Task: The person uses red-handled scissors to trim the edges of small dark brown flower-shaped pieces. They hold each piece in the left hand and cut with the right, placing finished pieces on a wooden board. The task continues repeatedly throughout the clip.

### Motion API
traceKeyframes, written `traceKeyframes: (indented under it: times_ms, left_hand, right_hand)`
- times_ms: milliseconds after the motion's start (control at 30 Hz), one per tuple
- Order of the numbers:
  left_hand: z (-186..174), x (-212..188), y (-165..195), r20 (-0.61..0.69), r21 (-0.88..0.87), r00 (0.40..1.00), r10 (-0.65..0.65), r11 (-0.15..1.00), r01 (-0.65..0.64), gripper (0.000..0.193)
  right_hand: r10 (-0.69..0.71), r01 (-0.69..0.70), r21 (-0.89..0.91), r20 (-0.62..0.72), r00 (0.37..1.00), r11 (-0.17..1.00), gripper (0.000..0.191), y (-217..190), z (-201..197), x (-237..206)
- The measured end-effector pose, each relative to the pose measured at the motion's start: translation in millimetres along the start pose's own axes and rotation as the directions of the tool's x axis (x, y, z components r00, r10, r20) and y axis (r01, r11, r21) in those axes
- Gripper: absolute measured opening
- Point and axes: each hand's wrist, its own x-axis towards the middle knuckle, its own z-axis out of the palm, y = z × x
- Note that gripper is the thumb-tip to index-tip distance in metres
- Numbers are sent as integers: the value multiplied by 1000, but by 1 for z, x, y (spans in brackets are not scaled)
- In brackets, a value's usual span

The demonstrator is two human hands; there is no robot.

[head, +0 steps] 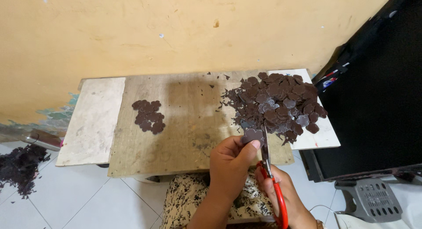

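Note:
My left hand (229,165) pinches a dark brown flower-shaped piece (252,135) between thumb and fingers, just above the table's front edge. My right hand (281,194) grips red-handled scissors (272,176), whose blades point up beside the piece. A large heap of dark brown cut shapes (281,101) lies just beyond my hands on the right of the wooden table (184,123). A small pile of the same shapes (149,116) sits on the left part of the table.
A yellow wall rises behind the low table. A black panel (373,101) stands at the right, with a grey plastic object (371,198) below it. Dark scraps (20,167) lie on the white tiled floor at the left. Patterned fabric (198,198) covers my lap.

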Motion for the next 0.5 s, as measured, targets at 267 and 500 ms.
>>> traceKeyframes:
  times_ms: [267,500]
  left_hand:
    - [0,-1,2,0,-5,1000,5,1000,-5,10]
    - [4,-2,15,33,30,999,11,999,-12,11]
  right_hand:
    - [-25,25,45,-5,1000,999,61,4,4,-1]
    - [33,-34,27,30,999,999,62,-4,1,-1]
